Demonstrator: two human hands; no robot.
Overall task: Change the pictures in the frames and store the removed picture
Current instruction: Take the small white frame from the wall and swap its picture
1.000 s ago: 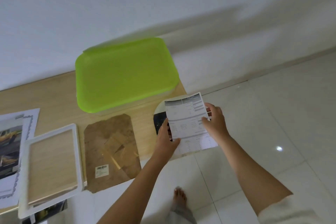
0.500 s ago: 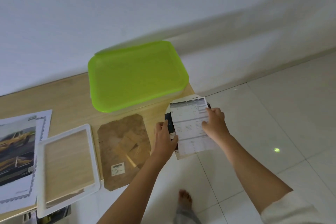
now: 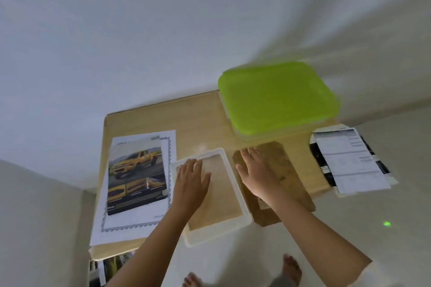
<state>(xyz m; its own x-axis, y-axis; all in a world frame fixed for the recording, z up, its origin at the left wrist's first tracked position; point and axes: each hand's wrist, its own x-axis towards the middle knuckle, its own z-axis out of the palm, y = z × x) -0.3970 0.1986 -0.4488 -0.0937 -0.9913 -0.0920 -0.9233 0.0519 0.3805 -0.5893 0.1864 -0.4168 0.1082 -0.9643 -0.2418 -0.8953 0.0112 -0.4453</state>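
Far left of the left hand's grip: yellow truck picture point(image 3: 137, 175) lies flat on a larger bordered white sheet point(image 3: 133, 228), both on the wooden worktop point(image 3: 198, 119), near its left edge. Left hand point(image 3: 190, 184): grip spread, fingers straight and close together, palm down over the upper left part of the white frame point(image 3: 217, 233); fingertips reach the frame's far rim. Firm contact with the pane cannot be told because of blur. The frame lies flat, its near end overhanging the worktop's front edge, with the wood grain showing through its opening. Just right of that grip, across the frame's right rim: right hand point(image 3: 256, 175), grip also spread, fingers slightly fanned, palm down on the brown backing board point(image 3: 286, 170). It holds nothing pinched. The board lies flat beside the frame, and its near end also passes the front edge. Beyond the right grip, toward the wall: a container with a green lid point(image 3: 277, 98), closed, at the worktop's far right corner. Well right of the right grip: a printed sheet point(image 3: 349, 161) rests on a dark picture point(image 3: 317, 156), both overhanging the worktop's right edge above the tiled floor point(image 3: 373, 216).
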